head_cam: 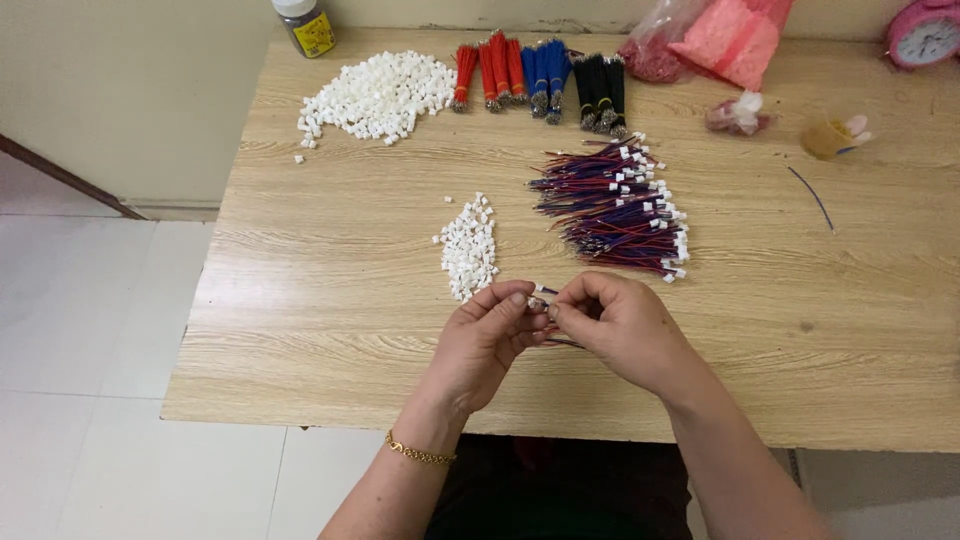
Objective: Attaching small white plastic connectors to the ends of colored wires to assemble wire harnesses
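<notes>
Your left hand (483, 338) and right hand (620, 325) meet above the light wooden table (330, 300), both with fingers pinched closed on 1 small white plastic connector (537, 303) between them, near the small pile of white connectors (468, 248).

Small jar (304, 25) with grey lid and yellow label (316, 34) at table's far left corner, clear plastic bag (712, 38) of pink and red bits at far right, small clear bag (738, 114) of pink just before it
</notes>
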